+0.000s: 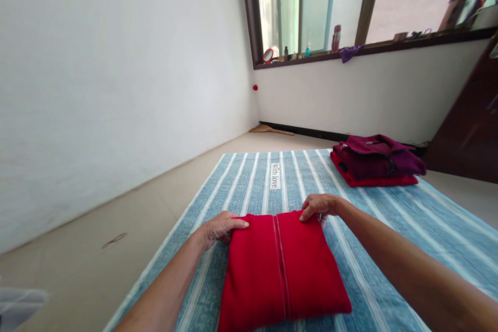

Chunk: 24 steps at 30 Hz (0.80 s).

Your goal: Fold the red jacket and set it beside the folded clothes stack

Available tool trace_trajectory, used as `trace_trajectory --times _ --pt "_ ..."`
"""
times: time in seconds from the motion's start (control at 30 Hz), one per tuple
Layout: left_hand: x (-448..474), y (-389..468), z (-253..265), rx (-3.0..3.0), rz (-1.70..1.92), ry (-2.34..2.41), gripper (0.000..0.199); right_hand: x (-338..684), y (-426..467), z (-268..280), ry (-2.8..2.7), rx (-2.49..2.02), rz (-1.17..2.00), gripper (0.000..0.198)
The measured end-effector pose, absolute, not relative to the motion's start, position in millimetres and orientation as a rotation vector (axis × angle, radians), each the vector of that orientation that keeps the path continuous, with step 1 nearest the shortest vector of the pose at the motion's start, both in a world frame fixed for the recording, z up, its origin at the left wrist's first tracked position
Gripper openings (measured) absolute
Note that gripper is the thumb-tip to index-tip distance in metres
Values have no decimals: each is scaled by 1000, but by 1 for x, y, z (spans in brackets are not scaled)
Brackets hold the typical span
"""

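A red zip-up jacket, folded into a near-square bundle, lies at the front of the striped blue cloth. Its zip runs down the middle of the upper face. My left hand grips the far left corner, thumb on top and fingers tucked beneath. At the far right corner, my right hand pinches the fabric between thumb and fingers. The undersides of both grips are hidden by the cloth and the hands.
Folded purple and red garments are stacked at the back right of the cloth. A hand broom lies in the floor corner. Small bottles and a red-rimmed mirror stand on the windowsill. A thin looped cord lies on the floor at left.
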State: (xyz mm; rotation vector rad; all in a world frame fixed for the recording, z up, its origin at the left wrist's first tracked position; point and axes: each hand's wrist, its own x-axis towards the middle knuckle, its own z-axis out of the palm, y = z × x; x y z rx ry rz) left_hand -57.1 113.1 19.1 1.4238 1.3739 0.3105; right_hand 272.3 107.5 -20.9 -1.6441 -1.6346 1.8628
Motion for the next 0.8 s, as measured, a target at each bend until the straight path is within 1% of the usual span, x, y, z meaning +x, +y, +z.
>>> trace_trajectory --times 0.13,0.37,0.5,0.6,0.63,0.7,0.73,0.8 --pt "-59 115 17 1361 225 1356 36 271 109 -21 -1614 -1649 1825 36" --pt "-55 101 23 1290 396 1298 39 265 90 -11 -1557 -1555 1665 21" --pt "-56 85 53 1326 485 1245 42 261 74 15 -1553 -1451 1581 21" --pt "-57 66 93 1425 634 1185 54 262 63 56 -1596 -1346 1501 24" --pt "-58 58 107 1482 699 1181 59 263 58 71 -1624 -1308 1444 25" --pt "-60 36 127 1661 835 1191 71 264 46 99 -1765 -1230 1192 24" --pt "-61 23 130 1787 882 1205 75 263 37 107 -1839 -1211 1019 23" --pt "-65 -6 120 2110 974 1254 75 262 13 108 -1957 -1196 654 20"
